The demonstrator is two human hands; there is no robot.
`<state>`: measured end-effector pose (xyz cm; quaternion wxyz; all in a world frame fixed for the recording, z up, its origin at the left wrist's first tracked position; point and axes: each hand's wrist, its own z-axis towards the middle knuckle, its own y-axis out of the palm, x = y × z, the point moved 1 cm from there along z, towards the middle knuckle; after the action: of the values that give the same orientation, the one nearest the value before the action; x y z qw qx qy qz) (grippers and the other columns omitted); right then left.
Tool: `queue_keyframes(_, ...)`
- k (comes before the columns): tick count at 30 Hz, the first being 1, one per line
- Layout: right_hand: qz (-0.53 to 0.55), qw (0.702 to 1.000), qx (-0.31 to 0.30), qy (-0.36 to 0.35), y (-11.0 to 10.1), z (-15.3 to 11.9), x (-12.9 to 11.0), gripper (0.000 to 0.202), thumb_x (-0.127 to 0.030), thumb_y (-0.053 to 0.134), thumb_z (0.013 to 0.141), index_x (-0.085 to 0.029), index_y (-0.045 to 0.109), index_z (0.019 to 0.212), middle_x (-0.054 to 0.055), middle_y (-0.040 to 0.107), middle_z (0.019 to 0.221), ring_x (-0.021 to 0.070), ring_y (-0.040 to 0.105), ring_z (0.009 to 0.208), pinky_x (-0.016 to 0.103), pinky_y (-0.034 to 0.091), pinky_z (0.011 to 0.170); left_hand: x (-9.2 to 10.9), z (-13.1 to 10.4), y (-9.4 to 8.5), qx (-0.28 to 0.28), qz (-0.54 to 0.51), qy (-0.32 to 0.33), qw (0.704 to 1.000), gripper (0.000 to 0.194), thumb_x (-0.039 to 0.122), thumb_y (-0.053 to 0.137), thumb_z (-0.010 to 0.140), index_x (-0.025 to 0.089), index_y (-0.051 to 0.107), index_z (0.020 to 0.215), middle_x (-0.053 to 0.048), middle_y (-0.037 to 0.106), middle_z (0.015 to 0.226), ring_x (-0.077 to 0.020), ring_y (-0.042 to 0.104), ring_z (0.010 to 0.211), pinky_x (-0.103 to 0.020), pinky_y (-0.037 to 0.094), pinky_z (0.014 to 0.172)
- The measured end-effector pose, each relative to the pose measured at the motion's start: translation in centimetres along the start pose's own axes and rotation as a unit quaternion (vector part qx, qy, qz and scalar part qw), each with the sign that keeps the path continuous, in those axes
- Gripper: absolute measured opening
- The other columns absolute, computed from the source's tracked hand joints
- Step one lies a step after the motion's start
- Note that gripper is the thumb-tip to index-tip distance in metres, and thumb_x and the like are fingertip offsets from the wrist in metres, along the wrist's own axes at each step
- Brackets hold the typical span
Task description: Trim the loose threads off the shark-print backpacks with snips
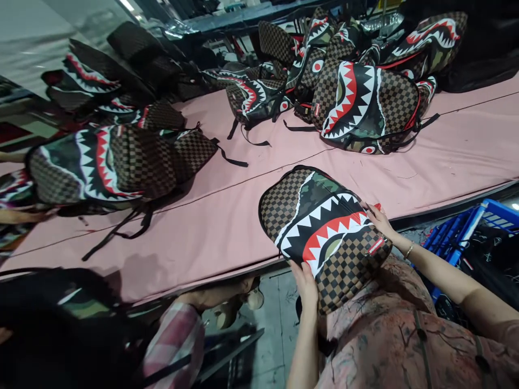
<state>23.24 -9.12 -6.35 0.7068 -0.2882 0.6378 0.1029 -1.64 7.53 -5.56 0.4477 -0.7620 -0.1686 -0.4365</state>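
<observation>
A brown-checked backpack (pixel 324 227) with a red, white and black shark-mouth print lies tilted across the front edge of the pink table and my lap. At its lower left side, my left hand (pixel 305 283) grips the rim, thumb on the printed face. My right hand (pixel 380 220) holds the opposite side, near the small red label. The fingers of both hands are partly hidden beneath the backpack.
Similar backpacks lie on the pink table (pixel 227 216), one large one (pixel 360 105) behind mine and another (pixel 105 167) at the left. A person's hand (pixel 24 216) touches the left one. Blue crates (pixel 458 243) stand at the right. A person in checked cloth (pixel 178 340) sits at lower left.
</observation>
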Motion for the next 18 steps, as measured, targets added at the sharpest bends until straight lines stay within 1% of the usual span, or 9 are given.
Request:
queue_keyframes(3, -0.016, 0.992, 0.117, 0.039, -2.7, -0.3, 0.5, 0.043, -0.050, 0.032, 0.086, -0.020, 0.055, 0.107, 0.007, 0.062, 0.107, 0.0182, 0.057, 0.098, 0.032, 0.043, 0.086, 2.3, 0.6, -0.1, 0.037, 0.049, 0.040, 0.997, 0.064, 0.049, 0.028, 0.087, 0.010, 0.023, 0.137, -0.018, 0.019, 0.146, -0.0274, 0.015, 0.135, -0.044, 0.014, 0.109)
queue_keyframes(5, -0.034, 0.981, 0.176, 0.069, -4.6, -1.1, 0.4, 0.044, -0.050, 0.027, 0.087, -0.019, 0.053, 0.105, 0.006, 0.064, 0.093, 0.0174, 0.060, 0.083, 0.030, 0.045, 0.076, 4.8, 1.1, -1.1, 0.081, 0.088, 0.133, 0.984, 0.060, 0.047, 0.036, 0.085, 0.012, 0.032, 0.134, -0.017, 0.030, 0.141, -0.0275, 0.024, 0.132, -0.043, 0.018, 0.108)
queue_keyframes(6, -0.055, 0.976, 0.191, 0.086, -5.5, -1.9, 0.2, 0.042, -0.050, 0.029, 0.087, -0.020, 0.053, 0.104, 0.005, 0.063, 0.085, 0.0174, 0.059, 0.078, 0.029, 0.045, 0.072, 6.3, 1.4, -1.4, 0.080, 0.091, 0.181, 0.976, 0.056, 0.044, 0.040, 0.085, 0.014, 0.036, 0.132, -0.016, 0.038, 0.137, -0.0265, 0.032, 0.128, -0.042, 0.022, 0.107)
queue_keyframes(7, -0.082, 0.972, 0.194, 0.105, -6.4, -3.0, -0.1, 0.039, -0.050, 0.033, 0.085, -0.020, 0.053, 0.101, 0.004, 0.061, 0.079, 0.0176, 0.058, 0.073, 0.029, 0.044, 0.069, 7.7, 1.7, -1.4, 0.048, 0.083, 0.217, 0.971, 0.052, 0.042, 0.042, 0.085, 0.016, 0.040, 0.129, -0.014, 0.046, 0.130, -0.0248, 0.040, 0.122, -0.041, 0.028, 0.104)
queue_keyframes(9, -0.125, 0.969, 0.162, 0.140, -7.6, -5.7, -0.7, 0.033, -0.049, 0.042, 0.081, -0.021, 0.054, 0.091, 0.001, 0.058, 0.072, 0.0179, 0.055, 0.069, 0.028, 0.041, 0.066, 10.7, 2.2, -0.3, -0.101, 0.059, 0.263, 0.958, 0.042, 0.039, 0.044, 0.084, 0.020, 0.049, 0.122, -0.010, 0.058, 0.114, -0.0206, 0.054, 0.105, -0.037, 0.040, 0.094)
queue_keyframes(11, -0.117, 0.975, 0.105, 0.158, -8.2, -8.8, -1.7, 0.030, -0.048, 0.040, 0.083, -0.021, 0.052, 0.085, 0.000, 0.055, 0.070, 0.0169, 0.052, 0.067, 0.028, 0.040, 0.065, 13.3, 2.5, 2.0, -0.268, 0.061, 0.302, 0.913, 0.035, 0.036, 0.047, 0.084, 0.023, 0.055, 0.115, -0.007, 0.061, 0.106, -0.0181, 0.057, 0.096, -0.034, 0.044, 0.089)
queue_keyframes(12, -0.097, 0.980, 0.079, 0.158, -8.2, -10.2, -2.3, 0.030, -0.047, 0.037, 0.084, -0.021, 0.051, 0.084, 0.000, 0.053, 0.069, 0.0163, 0.050, 0.066, 0.028, 0.039, 0.063, 14.5, 2.5, 3.3, -0.328, 0.071, 0.327, 0.884, 0.033, 0.035, 0.048, 0.083, 0.023, 0.057, 0.112, -0.006, 0.061, 0.106, -0.0178, 0.057, 0.096, -0.033, 0.043, 0.089)
queue_keyframes(15, -0.027, 0.989, 0.018, 0.145, -7.8, -13.5, -4.0, 0.030, -0.047, 0.040, 0.083, -0.020, 0.051, 0.089, -0.001, 0.052, 0.070, 0.0149, 0.047, 0.065, 0.026, 0.038, 0.061, 17.6, 2.6, 7.3, -0.414, 0.109, 0.406, 0.808, 0.031, 0.032, 0.052, 0.082, 0.024, 0.060, 0.110, -0.006, 0.059, 0.107, -0.0187, 0.052, 0.101, -0.034, 0.040, 0.091)
queue_keyframes(18, 0.017, 0.987, 0.010, 0.161, -7.6, -14.9, -5.2, 0.031, -0.047, 0.046, 0.081, -0.021, 0.053, 0.096, -0.002, 0.054, 0.071, 0.0146, 0.048, 0.065, 0.025, 0.038, 0.060, 19.6, 2.4, 9.9, -0.482, 0.154, 0.447, 0.738, 0.024, 0.032, 0.059, 0.077, 0.024, 0.066, 0.099, -0.006, 0.060, 0.101, -0.0195, 0.051, 0.098, -0.036, 0.039, 0.091)
